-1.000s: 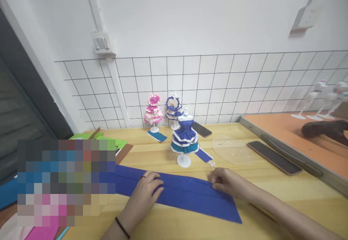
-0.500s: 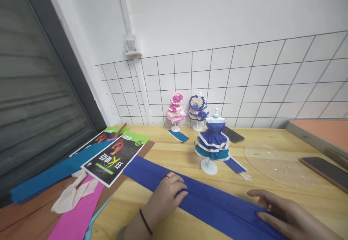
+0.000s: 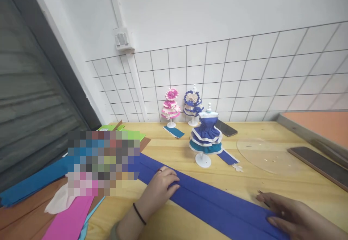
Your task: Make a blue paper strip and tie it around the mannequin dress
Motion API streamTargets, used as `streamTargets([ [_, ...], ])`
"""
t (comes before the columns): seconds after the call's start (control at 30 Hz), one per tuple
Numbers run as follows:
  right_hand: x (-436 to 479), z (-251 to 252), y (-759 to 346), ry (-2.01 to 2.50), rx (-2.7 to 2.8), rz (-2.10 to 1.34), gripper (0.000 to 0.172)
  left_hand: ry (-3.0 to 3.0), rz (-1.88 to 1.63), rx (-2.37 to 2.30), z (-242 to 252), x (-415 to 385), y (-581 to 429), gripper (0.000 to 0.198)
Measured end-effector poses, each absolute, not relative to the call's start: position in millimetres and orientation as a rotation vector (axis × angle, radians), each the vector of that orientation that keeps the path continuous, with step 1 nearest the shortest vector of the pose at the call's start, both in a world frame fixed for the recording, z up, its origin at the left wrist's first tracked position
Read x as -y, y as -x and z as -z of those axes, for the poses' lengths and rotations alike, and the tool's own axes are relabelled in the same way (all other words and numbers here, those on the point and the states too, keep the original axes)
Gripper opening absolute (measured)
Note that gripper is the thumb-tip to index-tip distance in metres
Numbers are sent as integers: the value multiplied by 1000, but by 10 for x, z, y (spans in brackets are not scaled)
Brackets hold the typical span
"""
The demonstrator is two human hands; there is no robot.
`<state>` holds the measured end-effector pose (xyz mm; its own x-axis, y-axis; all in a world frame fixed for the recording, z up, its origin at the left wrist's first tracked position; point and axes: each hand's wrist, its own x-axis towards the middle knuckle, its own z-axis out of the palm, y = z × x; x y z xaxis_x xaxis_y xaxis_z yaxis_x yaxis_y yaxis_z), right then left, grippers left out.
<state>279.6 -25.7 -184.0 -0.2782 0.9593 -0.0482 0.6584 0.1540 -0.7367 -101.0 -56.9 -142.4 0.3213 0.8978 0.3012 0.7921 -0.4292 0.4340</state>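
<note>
A long dark-blue strip of what looks like crepe paper (image 3: 214, 202) lies diagonally across the table with a crease along its length. My left hand (image 3: 160, 187) rests on the strip's middle, fingers slightly bent and lying on it, holding nothing. Near the strip's lower right end is my right hand (image 3: 288, 211), its thumb touching or just over the paper and its fingers apart. Beyond the strip stands a small dress form (image 3: 208, 133) in a ruffled blue, white and teal dress. A short blue piece with a white edge (image 3: 228, 157) lies beside its base.
Two decorated small forms, one pink (image 3: 171, 109) and one blue and cream (image 3: 193, 106), stand by the wire grid. Phones (image 3: 227, 128) and a clear round sheet (image 3: 268, 156) lie to the right. Coloured paper strips (image 3: 67, 218) are piled left, partly behind a pixelated patch.
My right hand has moved a little to the right along the strip. My left hand stays on the paper. The view has turned slightly right.
</note>
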Motion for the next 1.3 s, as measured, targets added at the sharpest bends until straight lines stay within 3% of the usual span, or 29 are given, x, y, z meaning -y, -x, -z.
streamTargets([
  [0.07,262,1677,-2779,1517,2011,-1118,42,-2385,-733,-1554,1430,555,1022,13],
  [0.43,414,1178,-2578,1409,2151,-1236,21,-2514,-712,-1555,1525,481,1096,14],
  [0.7,598,1175,-2547,1472,2295,-552,18,-2552,-697,-1541,1572,443,1127,17],
  [0.9,959,1269,-2320,1183,2508,-485,22,-2530,-660,-1555,1529,468,1110,17],
  [1.07,980,1420,-2307,1075,2471,-360,15,-2517,-682,-1511,1478,488,1089,16],
  [1.3,901,1448,-2302,1072,2367,-503,25,-2495,-661,-1488,1421,519,1080,17],
])
